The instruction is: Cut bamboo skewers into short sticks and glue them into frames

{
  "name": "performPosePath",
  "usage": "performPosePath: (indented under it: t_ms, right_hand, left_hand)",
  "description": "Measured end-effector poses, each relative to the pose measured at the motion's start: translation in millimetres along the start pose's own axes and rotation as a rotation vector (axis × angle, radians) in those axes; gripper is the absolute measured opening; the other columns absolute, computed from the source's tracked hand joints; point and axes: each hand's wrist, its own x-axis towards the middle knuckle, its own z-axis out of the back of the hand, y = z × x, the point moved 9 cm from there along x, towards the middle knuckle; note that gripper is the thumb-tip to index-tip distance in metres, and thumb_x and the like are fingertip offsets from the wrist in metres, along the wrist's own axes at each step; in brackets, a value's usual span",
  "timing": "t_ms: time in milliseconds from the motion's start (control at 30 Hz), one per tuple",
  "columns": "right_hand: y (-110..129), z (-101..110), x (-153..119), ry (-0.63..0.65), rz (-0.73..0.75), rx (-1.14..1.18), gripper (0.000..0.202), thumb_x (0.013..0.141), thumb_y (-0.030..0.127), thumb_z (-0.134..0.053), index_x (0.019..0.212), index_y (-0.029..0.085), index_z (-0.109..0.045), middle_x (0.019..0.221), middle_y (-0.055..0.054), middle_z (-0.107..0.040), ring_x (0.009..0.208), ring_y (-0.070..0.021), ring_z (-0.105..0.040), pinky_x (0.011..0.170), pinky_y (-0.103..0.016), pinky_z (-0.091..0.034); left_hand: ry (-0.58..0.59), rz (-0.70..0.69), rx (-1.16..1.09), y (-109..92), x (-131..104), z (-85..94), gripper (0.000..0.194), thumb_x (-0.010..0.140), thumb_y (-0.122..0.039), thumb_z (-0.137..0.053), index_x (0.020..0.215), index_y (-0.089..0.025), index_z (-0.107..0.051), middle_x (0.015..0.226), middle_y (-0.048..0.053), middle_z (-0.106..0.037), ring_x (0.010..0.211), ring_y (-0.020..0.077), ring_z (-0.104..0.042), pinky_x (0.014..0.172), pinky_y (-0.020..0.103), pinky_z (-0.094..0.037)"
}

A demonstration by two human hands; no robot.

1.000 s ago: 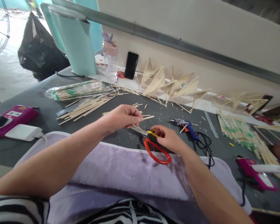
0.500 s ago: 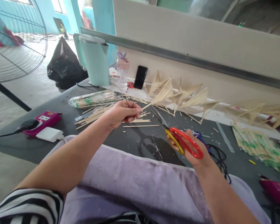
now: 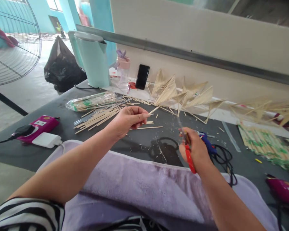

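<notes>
My left hand [image 3: 132, 119] pinches a short wooden stick [image 3: 154, 110] between thumb and fingers, its free end pointing up and right above the table. To the right, my right hand [image 3: 194, 146] is closed around red-handled scissors [image 3: 189, 158]; their blades are smeared by motion and stand apart from the stick. Loose wooden sticks [image 3: 96, 120] lie on the dark table beyond my left hand. Behind both hands stand fan-shaped stick frames [image 3: 167, 91]. A blue glue gun [image 3: 207, 142] with a black cord rests just beyond my right hand.
A pale green jug [image 3: 92, 61], a pink-lidded bottle [image 3: 122, 69] and a phone [image 3: 142, 77] stand at the back. Bagged sticks [image 3: 91, 102] lie at left, more bundles [image 3: 267, 144] at right. A magenta power strip [image 3: 43, 123] sits at the left edge. Purple cloth [image 3: 135, 183] covers my lap.
The scissors have turned in my right hand, their handles swinging downward and the blades pulling away from the stick. The stick in my left hand now shows a short free end. The view shifted slightly.
</notes>
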Motion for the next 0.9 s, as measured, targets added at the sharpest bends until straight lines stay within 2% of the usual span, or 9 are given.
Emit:
performPosePath:
  t_ms: [100, 200, 333, 600, 733, 900]
  right_hand:
    - [-1.3, -2.0, -1.8, -0.04, 0.05, -0.177, 0.057, 0.062, 0.013, -0.049, 0.117, 0.028, -0.049, 0.094, -0.004, -0.058, 0.077, -0.0205, -0.058, 0.076, -0.037, -0.049]
    - [10.5, -19.7, -6.0, 0.051, 0.132, -0.286, 0.061, 0.062, 0.011, -0.048, 0.12, 0.028, -0.047, 0.103, -0.004, -0.061, 0.088, -0.022, -0.061, 0.079, -0.037, -0.05]
    - [22.1, -32.1, -9.8, 0.121, 0.13, -0.33, 0.062, 0.065, 0.01, -0.047, 0.125, 0.027, -0.044, 0.112, -0.006, -0.059, 0.1, -0.0241, -0.058, 0.084, -0.04, -0.049]
    - [28.2, -26.3, -9.7, 0.073, 0.127, -0.385, 0.059, 0.068, 0.011, -0.05, 0.125, 0.024, -0.045, 0.116, -0.008, -0.057, 0.104, -0.0258, -0.055, 0.085, -0.041, -0.048]
    - [34.3, -26.4, -9.8, 0.072, 0.143, -0.412, 0.057, 0.067, 0.01, -0.051, 0.123, 0.021, -0.047, 0.113, -0.009, -0.058, 0.104, -0.0262, -0.055, 0.089, -0.042, -0.046]
    - [38.2, -27.7, -10.0, 0.097, 0.15, -0.41, 0.056, 0.067, 0.01, -0.051, 0.122, 0.021, -0.047, 0.112, -0.009, -0.058, 0.103, -0.0256, -0.054, 0.087, -0.041, -0.047]
  left_hand:
    - [-0.004, 0.0, 0.028, 1.2, -3.5, -7.1, 0.02, 0.074, -0.032, -0.068, 0.075, -0.014, -0.059, 0.064, -0.001, -0.059, 0.047, 0.0019, -0.042, 0.042, 0.016, -0.029]
    - [-0.011, 0.021, 0.029, 6.7, -5.2, -12.7, 0.02, 0.073, -0.032, -0.068, 0.076, -0.014, -0.059, 0.064, -0.001, -0.059, 0.047, 0.0025, -0.042, 0.042, 0.016, -0.028]
    - [0.025, 0.047, 0.014, 14.9, -5.6, -21.4, 0.019, 0.072, -0.03, -0.068, 0.076, -0.014, -0.059, 0.059, -0.002, -0.056, 0.046, 0.0023, -0.04, 0.041, 0.015, -0.025]
    - [0.052, 0.12, 0.003, 30.7, -6.6, -27.5, 0.021, 0.07, -0.029, -0.068, 0.083, -0.015, -0.059, 0.059, -0.002, -0.058, 0.045, 0.0035, -0.042, 0.043, 0.017, -0.027]
    - [0.069, 0.135, 0.004, 34.4, -6.6, -32.0, 0.018, 0.069, -0.026, -0.067, 0.08, -0.015, -0.058, 0.058, -0.002, -0.058, 0.045, 0.0035, -0.043, 0.043, 0.016, -0.027]
    - [0.098, 0.121, -0.031, 35.6, -5.7, -36.2, 0.017, 0.069, -0.024, -0.068, 0.074, -0.014, -0.056, 0.056, -0.002, -0.058, 0.044, 0.0034, -0.043, 0.042, 0.016, -0.025]
